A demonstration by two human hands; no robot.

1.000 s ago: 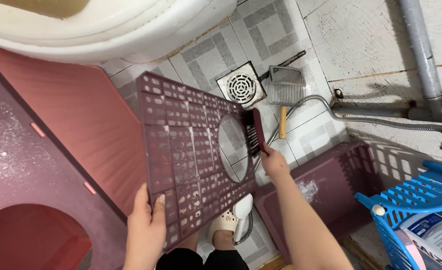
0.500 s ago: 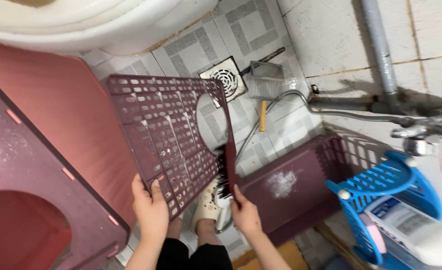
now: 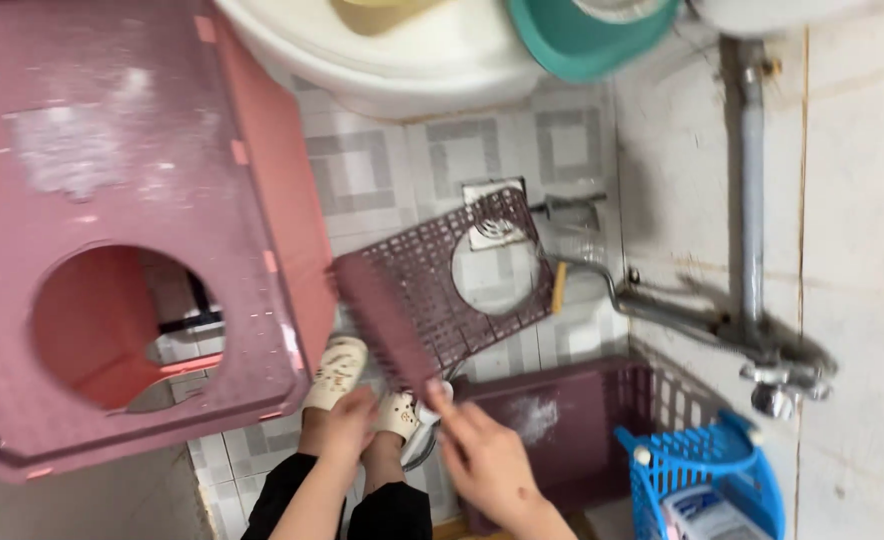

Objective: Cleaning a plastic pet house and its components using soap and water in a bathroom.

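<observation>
Since I'm looking straight down, my left hand (image 3: 347, 425) is nearest, its grip pinching the low edge of one maroon grid panel (image 3: 432, 290), and my right hand (image 3: 482, 460) sits beside it; motion blur means I can't tell that grip. That panel's perforated all over with one big round cutout, tilted up over the tiled floor (image 3: 362, 180). Further out: one maroon tray (image 3: 562, 420), one blue basket (image 3: 702, 480), one floor drain (image 3: 492, 225), one pink housing (image 3: 132, 220).
</observation>
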